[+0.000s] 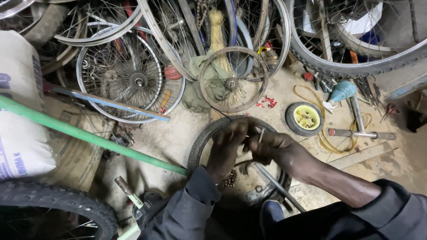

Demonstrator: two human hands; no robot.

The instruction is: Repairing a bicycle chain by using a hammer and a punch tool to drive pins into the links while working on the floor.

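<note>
A: What sits on the far left?

B: At nine o'clock a white sack (20, 106), with a green pole (89, 135) running from it down toward the middle. At seven o'clock there is a knobby black tyre (58, 206).

A: And further in?

B: At eleven o'clock a spoked wheel (133, 80) leans in a heap of rims, with a blue bar (111, 103) lying across it. At twelve o'clock a small rusty rim (233, 80) stands in front of a straw broom (218, 35).

A: Where are the hands?

B: Just below centre, over a small black tyre (200, 142) lying flat on the floor. The left hand (227, 149) has its fingers curled down onto the tyre's far edge. The right hand (278, 149) touches it, fingers pinched around a thin metal pin (261, 134) that stands upright. The two hands cover much of the tyre's middle, so I cannot tell what lies under them. A metal rod (278, 184) slants out from beneath the right wrist toward five o'clock.

A: And to the right?

B: At two o'clock a little yellow wheel (304, 118), clear of the hands, with a yellow cord (324, 140) looped beside it. Then a teal handle (342, 91), a steel pipe (362, 134), and a big tyre (356, 66) arching at one o'clock.
</note>
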